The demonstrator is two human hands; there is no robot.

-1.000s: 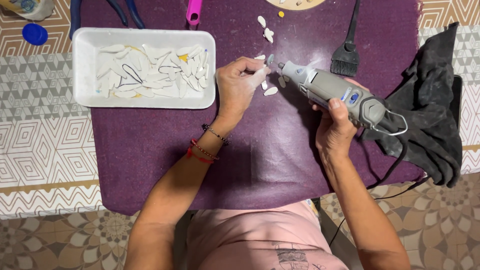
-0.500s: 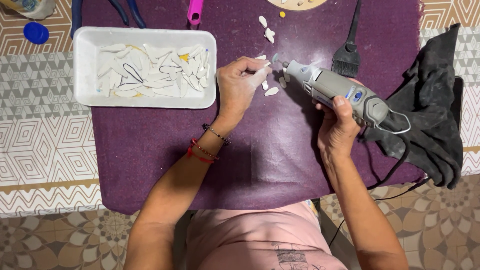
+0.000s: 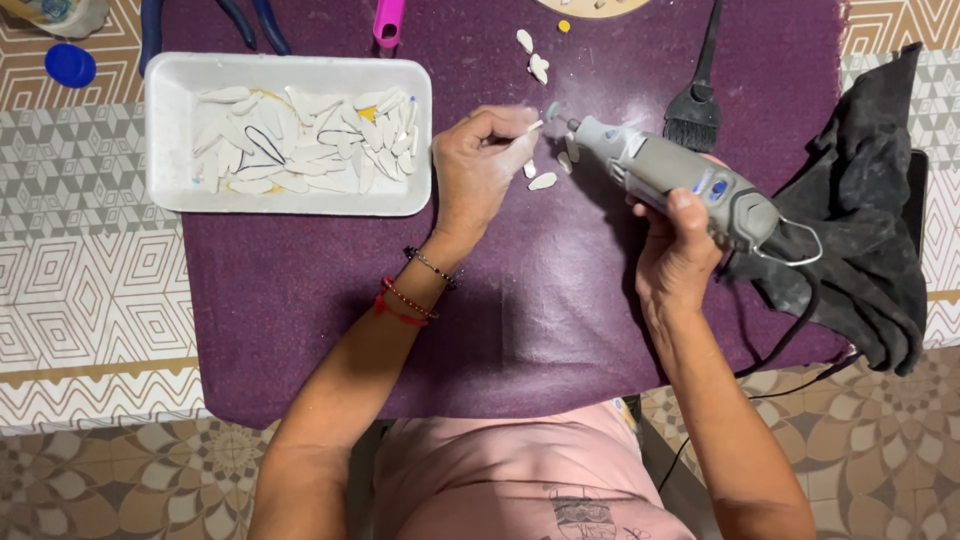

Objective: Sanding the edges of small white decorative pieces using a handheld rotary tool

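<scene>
Rotary tool [image 3: 672, 172]: I see a grey corded one lying slantwise over the middle of the purple cloth [image 3: 520, 330], its spinning tip pointed toward the left hand.
Right hand [image 3: 680, 250]: nearest to me, toward the right edge of the cloth; fingers wrapped fully round the tool's body, thumb on top.
Left hand [image 3: 480, 165]: just left of the tool's tip; fingers curled in, pinching a small white piece [image 3: 533, 126] whose end touches or nearly touches the tip. I cannot tell which.
Loose pieces [image 3: 543, 181]: a few white slivers on the cloth right below the tip.
Dark rag [image 3: 870, 220]: bunched over the cloth's right edge, the tool's cord running beside it.
White tray [image 3: 290, 200]: at the cloth's left edge, filled with white petal-shaped pieces.
Black brush [image 3: 695, 105]: near the far edge, beyond the tool.
Pink handle [image 3: 388, 22]: at the far edge.
More white bits [image 3: 535, 60]: at the far edge, near the pink handle.
Blue cap [image 3: 70, 65]: off the cloth, far left corner.
</scene>
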